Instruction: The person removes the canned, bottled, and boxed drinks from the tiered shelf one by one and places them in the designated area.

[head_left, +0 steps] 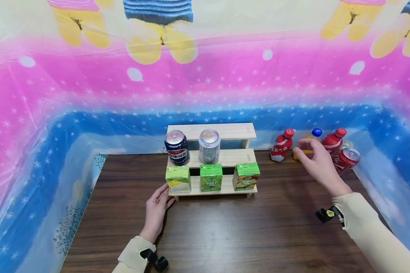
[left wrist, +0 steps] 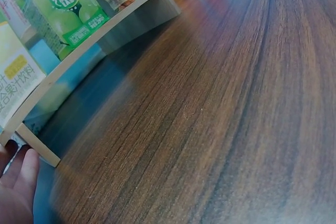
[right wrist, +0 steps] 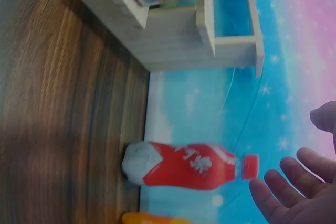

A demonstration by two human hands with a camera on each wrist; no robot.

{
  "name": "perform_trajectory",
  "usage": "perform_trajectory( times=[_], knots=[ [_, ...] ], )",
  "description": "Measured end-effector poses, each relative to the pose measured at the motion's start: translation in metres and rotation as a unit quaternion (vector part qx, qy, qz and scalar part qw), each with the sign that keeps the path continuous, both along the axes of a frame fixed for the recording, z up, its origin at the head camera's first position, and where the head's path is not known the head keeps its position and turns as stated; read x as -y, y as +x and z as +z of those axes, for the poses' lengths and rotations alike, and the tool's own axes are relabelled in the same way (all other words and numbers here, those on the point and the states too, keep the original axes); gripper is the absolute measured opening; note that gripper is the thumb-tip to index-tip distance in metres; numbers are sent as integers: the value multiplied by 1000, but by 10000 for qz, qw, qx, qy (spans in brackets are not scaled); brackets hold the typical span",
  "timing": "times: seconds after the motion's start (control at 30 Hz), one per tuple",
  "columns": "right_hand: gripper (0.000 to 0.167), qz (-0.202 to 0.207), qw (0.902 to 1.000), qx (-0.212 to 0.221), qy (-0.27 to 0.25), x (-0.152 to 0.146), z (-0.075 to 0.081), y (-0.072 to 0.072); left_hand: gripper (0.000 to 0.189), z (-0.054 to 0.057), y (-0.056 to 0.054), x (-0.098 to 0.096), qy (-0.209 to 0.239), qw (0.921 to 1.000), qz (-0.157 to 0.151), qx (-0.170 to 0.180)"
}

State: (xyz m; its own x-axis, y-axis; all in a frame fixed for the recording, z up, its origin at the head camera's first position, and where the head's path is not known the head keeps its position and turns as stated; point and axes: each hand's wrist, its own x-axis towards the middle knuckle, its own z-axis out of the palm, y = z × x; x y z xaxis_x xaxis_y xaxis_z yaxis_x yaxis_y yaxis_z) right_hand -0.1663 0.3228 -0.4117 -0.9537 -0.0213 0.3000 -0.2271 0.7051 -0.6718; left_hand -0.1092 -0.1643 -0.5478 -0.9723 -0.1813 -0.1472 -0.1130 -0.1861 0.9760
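Observation:
My left hand [head_left: 156,206] is at the left front corner of a small tiered wooden shelf [head_left: 233,185], its fingertips touching the end by the leg. In the left wrist view the fingers [left wrist: 26,174] lie beside that leg, fairly straight. My right hand [head_left: 320,163] hovers over a group of drinks, thumb and fingers apart, with nothing seen between them. Nearest it are a red-capped bottle [head_left: 281,145] and an orange bottle with a blue cap [head_left: 316,132], partly hidden by the hand. In the right wrist view the fingers spread near the red bottle's cap [right wrist: 251,167].
On the lowest tier stand a yellow-green juice box [head_left: 178,180], a green one [head_left: 211,178] and a brown-green one [head_left: 246,176]. A dark blue cola can [head_left: 177,148] and a silver can [head_left: 210,147] occupy the middle tier. Another red bottle [head_left: 333,140] and a red can [head_left: 346,160] stand right.

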Motion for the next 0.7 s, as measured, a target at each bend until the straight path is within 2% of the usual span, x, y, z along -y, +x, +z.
perform_trajectory(
  times=[0.7],
  knots=[
    [43, 665, 9976, 174, 64, 58, 24, -14, 40, -1, -1, -1, 36, 9999, 66, -76]
  ],
)
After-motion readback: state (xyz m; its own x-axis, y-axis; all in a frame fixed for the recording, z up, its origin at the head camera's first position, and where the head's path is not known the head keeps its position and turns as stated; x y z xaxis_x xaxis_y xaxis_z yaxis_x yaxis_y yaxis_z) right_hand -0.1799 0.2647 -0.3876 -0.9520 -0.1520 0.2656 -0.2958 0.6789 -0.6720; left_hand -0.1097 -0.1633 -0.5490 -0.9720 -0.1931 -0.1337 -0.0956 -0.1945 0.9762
